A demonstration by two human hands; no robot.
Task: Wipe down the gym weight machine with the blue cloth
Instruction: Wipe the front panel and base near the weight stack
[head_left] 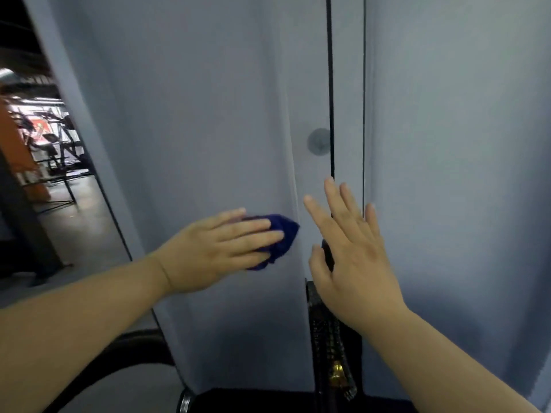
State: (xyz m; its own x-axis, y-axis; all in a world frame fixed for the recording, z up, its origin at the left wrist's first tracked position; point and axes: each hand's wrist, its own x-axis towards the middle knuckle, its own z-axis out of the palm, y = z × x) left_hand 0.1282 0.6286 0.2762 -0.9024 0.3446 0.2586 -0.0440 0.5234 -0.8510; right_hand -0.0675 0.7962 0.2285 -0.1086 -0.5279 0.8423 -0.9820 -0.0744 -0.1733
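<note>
The left hand [220,248] pressed the blue cloth [281,234] flat against the weight machine's grey panel [208,114], its grip wide with fingers straight. The right hand [351,251] was just beside the cloth, fingers spread wide over the black cable [330,84].

A gym: weight machine [208,114] here, exercise frames [58,137] beyond.

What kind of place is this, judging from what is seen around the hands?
Most likely a gym. The left hand presses a blue cloth on a tall grey machine panel, black cables run down beside it, and black exercise frames stand in the hall at far left.
</note>
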